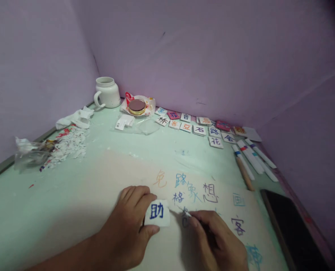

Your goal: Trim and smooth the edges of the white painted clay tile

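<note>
Between its thumb and fingers, my left hand (129, 222) grips a small white square card (165, 220) by its left edge. The card carries one dark blue Chinese character. My right hand (220, 239) is closed around a slim pen-like tool (186, 213), whose pale pointed tip is just right of the card. Most of the tool is hidden by the fingers, so its kind is unclear. Under both hands lies a large pale sheet (111, 169) with characters written in orange, blue and purple.
Several character tiles (199, 130) sit by the back wall. At right are markers (252, 158), a brown wooden-looking stick (244, 174) and a dark phone (291, 229). A white mug (108, 94), a round gold-rimmed case (137, 106), plastic wrapping (139, 126) and paper scraps (71, 146) stand farther left.
</note>
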The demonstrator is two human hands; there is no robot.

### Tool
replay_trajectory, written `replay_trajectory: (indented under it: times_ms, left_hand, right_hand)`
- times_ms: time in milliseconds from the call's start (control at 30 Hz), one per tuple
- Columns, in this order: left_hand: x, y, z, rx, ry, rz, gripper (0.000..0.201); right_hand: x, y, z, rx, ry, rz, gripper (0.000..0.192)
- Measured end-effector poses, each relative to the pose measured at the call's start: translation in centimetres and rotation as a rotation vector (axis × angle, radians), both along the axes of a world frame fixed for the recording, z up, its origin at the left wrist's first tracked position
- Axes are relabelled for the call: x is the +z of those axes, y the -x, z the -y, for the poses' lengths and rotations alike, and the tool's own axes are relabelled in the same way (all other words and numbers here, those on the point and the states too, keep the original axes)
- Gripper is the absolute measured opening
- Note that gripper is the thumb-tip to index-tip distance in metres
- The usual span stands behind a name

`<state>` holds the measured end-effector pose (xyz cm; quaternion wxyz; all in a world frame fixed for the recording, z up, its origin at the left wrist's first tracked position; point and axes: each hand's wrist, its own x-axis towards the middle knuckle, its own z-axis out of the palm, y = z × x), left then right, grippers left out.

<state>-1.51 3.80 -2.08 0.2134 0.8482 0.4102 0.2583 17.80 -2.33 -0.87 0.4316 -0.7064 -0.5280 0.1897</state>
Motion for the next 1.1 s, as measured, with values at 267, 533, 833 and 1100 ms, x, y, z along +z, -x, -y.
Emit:
replay_trajectory:
  times_ms: [267,533,833,1100]
  left_hand:
    - [0.2,0.1,-0.6,-0.179,-0.136,0.215,0.041]
    - [1.4,-0.4,0.2,-0.279,-0.123,0.408,0.043]
    - [2.1,-0.4,0.1,-0.336,0.222,0.39,0.032]
    - [2.0,-0.5,-0.2,-0.338,0.384,0.405,0.04]
  right_hand:
    - [1.2,-1.0,0.2,0.15,0.123,-0.647,0.042]
    - [1.2,1.9,0.3,0.159,0.162,-0.962,0.041]
    - [0.8,1.3,-0.1,0.251,0.101,-1.062,0.051]
    - [0.4,0.9,-0.2,0.292,0.14,-1.121,0.049]
